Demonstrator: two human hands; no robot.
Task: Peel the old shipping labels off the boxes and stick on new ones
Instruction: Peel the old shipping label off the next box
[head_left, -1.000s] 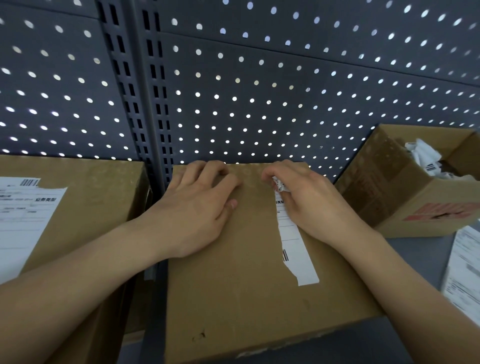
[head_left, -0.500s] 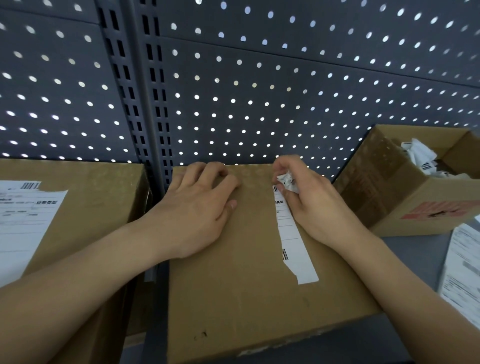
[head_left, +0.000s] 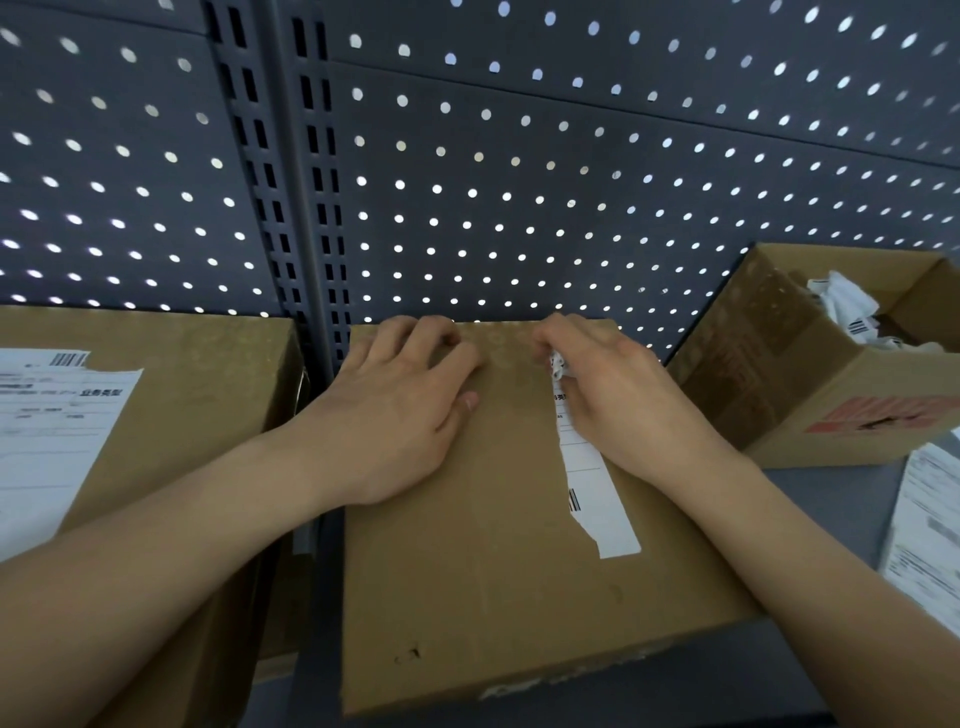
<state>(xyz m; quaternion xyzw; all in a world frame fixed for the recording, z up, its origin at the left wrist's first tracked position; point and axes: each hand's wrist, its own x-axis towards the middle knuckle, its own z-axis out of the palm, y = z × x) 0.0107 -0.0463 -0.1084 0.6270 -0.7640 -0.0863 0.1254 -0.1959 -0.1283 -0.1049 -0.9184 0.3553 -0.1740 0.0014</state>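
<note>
A closed cardboard box (head_left: 483, 571) lies in front of me with a torn white strip of old label (head_left: 592, 478) stuck down its right half. My left hand (head_left: 400, 410) rests on the box top, fingers curled over its far edge. My right hand (head_left: 618, 400) pinches the crumpled, peeled-up top end of the strip (head_left: 557, 364) near the box's far edge. The hand hides part of the label under it.
A second box (head_left: 208, 374) at left carries a whole white label (head_left: 47, 426). At right an open box (head_left: 800, 384) holds crumpled peeled labels (head_left: 847, 306). Printed label sheets (head_left: 930, 530) lie on the grey shelf at far right. A perforated dark panel (head_left: 519, 182) stands behind.
My right hand lifted with the crumpled label end half a second ago and has come back down onto the strip. The left hand has stayed put.
</note>
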